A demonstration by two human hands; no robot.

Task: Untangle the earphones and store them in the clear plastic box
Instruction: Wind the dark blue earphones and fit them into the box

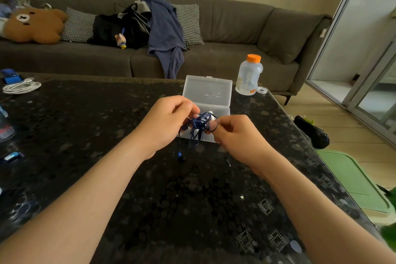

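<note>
A knot of dark blue earphones [198, 124] hangs in the air between both hands, just above the dark speckled table [107, 135]. My left hand [167, 122] pinches the left side of the tangle. The fingertips of my right hand [233, 133] pinch a loop on its right side. One blue earbud [180, 154] dangles on its wire below the left hand. Right behind the hands stands the clear plastic box [207, 94], its lid raised upright; the hands and wire hide its front part.
A translucent bottle with an orange cap [249, 75] stands at the table's far right corner. A coiled white cable [21, 87] lies far left. A grey sofa [235, 34] with cushions and clothes runs behind. A black bag [311, 133] and green mat [353, 180] lie on the floor to the right.
</note>
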